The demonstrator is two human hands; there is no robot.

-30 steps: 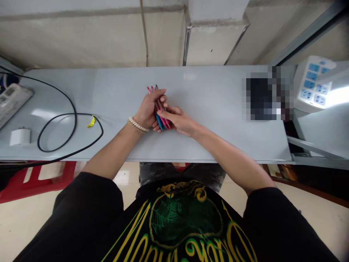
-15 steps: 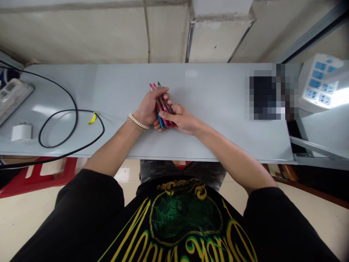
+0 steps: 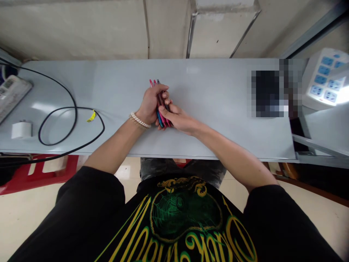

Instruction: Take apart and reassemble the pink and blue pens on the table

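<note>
A bundle of several pens is held between my two hands, just above or on the grey table. Red, pink and dark pen ends stick out at the far side, with blue and pink ends at the near side. My left hand, with braided bracelets at the wrist, is closed around the upper part of the bundle. From the right, my right hand grips the lower part, its thumb lying across the pens. Fingers cover the middle of the bundle.
At left lie a looped black cable with a yellow tag, a white charger and a power strip. A blurred dark object is at right, near a white multi-socket block. A wall runs behind the table.
My right thumb has slid slightly up the pens, and my left fingers wrap a little further over the bundle. The whole view has shifted slightly.
</note>
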